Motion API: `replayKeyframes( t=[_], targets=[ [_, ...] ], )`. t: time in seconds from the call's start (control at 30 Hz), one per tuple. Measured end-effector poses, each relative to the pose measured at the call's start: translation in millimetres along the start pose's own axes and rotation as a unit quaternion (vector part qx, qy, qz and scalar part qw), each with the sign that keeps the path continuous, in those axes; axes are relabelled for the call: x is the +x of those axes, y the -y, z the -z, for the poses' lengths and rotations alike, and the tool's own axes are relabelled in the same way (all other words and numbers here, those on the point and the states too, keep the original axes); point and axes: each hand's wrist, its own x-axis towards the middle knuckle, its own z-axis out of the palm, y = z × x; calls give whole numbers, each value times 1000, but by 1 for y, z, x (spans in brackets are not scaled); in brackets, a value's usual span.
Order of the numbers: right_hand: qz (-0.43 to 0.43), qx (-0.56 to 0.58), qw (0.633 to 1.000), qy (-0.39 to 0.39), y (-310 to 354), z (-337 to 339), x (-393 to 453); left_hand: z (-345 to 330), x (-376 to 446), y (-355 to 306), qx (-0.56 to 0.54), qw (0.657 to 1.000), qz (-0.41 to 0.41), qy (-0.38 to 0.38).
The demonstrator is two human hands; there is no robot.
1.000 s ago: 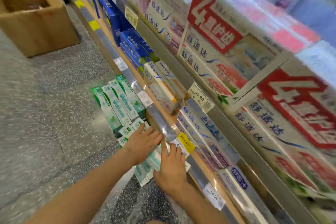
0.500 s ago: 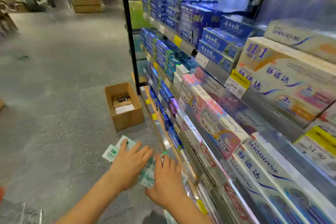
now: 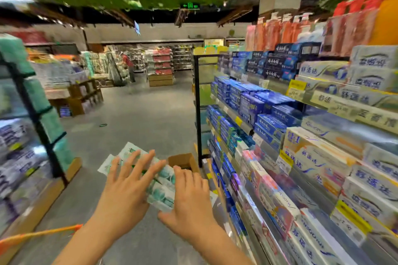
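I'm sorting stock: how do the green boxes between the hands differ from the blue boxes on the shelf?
The green boxes are pale with green print; the blue boxes are dark blue. The green boxes are held between the left hand and right hand; the blue boxes sit stacked on the shelf. Both are long, narrow cartons.

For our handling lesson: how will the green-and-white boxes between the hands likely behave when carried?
Probably stiff and light: the green-and-white boxes look like card cartons. Likely to slip apart: several lie loose, with only the left hand and right hand pressing them flat-fingered.
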Motion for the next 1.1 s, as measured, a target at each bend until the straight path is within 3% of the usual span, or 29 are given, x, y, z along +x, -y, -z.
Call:
replayKeyframes(
  t=[0.13,0.2,0.23,0.3,0.33,0.37,0.47,0.6,0.7,0.8,0.97,1.1],
  targets=[
    [-44,81,996,-8,47,25,-2,42,-35,13,-50,975,201,-82],
    [-48,101,994,-5,72,34,-8,62,-49,21,-174,919,328,-135],
    [-41,111,993,7,85,37,-12,74,-55,25,-296,864,380,-147],
    [-26,149,986,64,115,45,-21,100,-67,26,-565,684,437,-149],
    [-23,163,982,89,132,50,-25,112,-76,27,-644,602,449,-148],
    [-21,169,980,100,152,53,-30,123,-89,28,-671,565,456,-153],
    [-6,196,973,126,221,63,-49,142,-137,41,-677,511,490,-202],
    [25,197,967,160,322,64,-91,182,-220,77,-651,485,528,-252],
    [24,186,972,141,393,56,-129,220,-283,108,-630,479,551,-265],
    [14,226,944,241,446,56,-161,247,-333,131,-607,477,582,-255],
    [-17,251,920,301,485,55,-181,258,-376,160,-618,471,596,-203],
    [-13,267,899,346,487,44,-183,254,-392,168,-646,447,593,-178]
  ],
)
